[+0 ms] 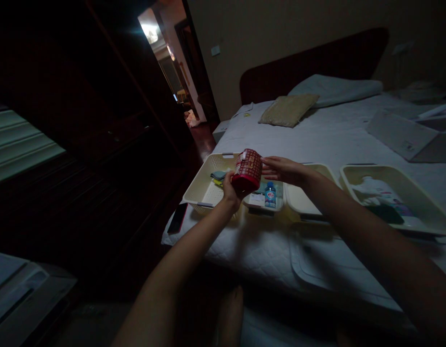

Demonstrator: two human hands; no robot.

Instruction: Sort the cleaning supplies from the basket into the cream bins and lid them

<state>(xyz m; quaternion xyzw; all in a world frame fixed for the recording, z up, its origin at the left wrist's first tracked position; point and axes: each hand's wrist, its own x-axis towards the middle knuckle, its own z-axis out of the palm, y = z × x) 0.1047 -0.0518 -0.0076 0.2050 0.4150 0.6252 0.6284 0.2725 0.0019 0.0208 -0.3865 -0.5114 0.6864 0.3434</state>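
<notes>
A red container with a gold-patterned side and a plain red end is held tilted above the baskets. My left hand is closed around its lower left part. My right hand reaches in from the other side with its fingers stretched out, the tips at the container's right edge. Below, a cream perforated basket holds folded grey and yellow cloths. Beside it, a smaller bin contains a blue bottle and a white packet.
Right of the small bin stands a cream bin, partly behind my right forearm. Farther right, another bin holds white bottles. A phone lies at the bed's corner. A cushion and a white box rest farther back on the bed.
</notes>
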